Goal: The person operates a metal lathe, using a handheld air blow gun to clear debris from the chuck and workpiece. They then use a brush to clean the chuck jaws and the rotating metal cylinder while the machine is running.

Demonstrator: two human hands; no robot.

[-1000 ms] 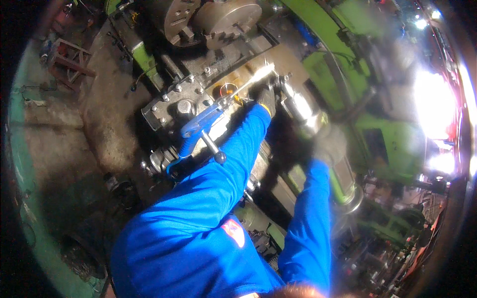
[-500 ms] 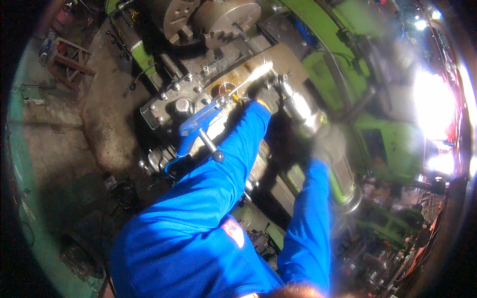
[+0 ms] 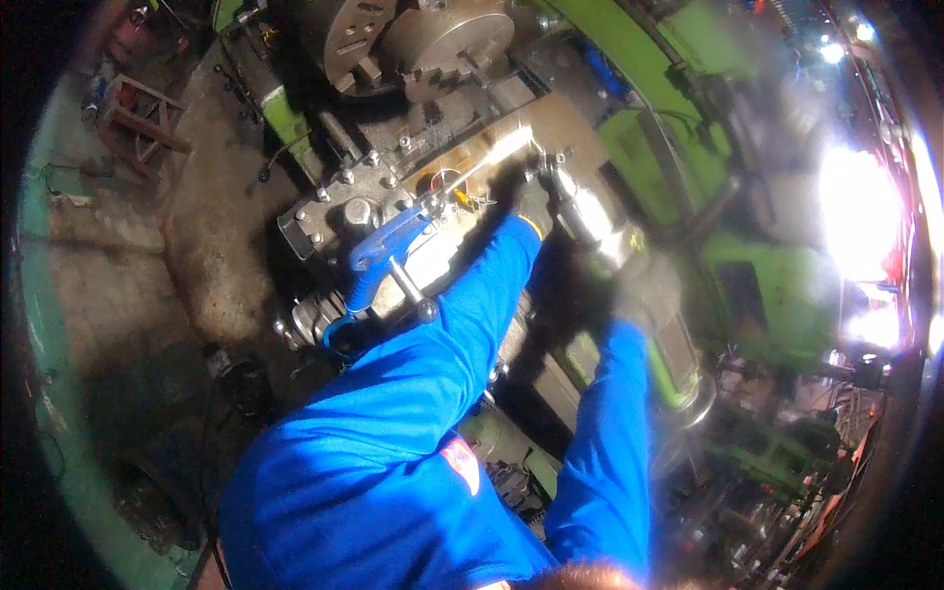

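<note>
My left hand (image 3: pixel 531 204), in a dark glove, is closed at the front end of a shiny metal cylinder (image 3: pixel 588 211) on the lathe. Shadow hides its fingertips and whatever they hold. Farther back on the same green unit rests my right hand (image 3: pixel 647 293), gloved in grey, its fingers curled over; what lies under them is hidden. Left of my left forearm, a blue pistol-shaped tool (image 3: pixel 388 246) with a thin metal tube lies on the tool post (image 3: pixel 359 209). Beside it stands a lever with a dark ball knob (image 3: pixel 427 311).
A large round chuck (image 3: pixel 447 39) sits at the far end. Yellow clips (image 3: pixel 470 201) lie on the carriage beside the blue tool. Green machine castings (image 3: pixel 639 147) rise on the right. A rusty metal frame (image 3: pixel 143 123) stands on the floor at far left.
My left hand has shifted slightly, still at the cylinder's end. The right hand stays about where it was, less blurred now. The view has moved a little.
</note>
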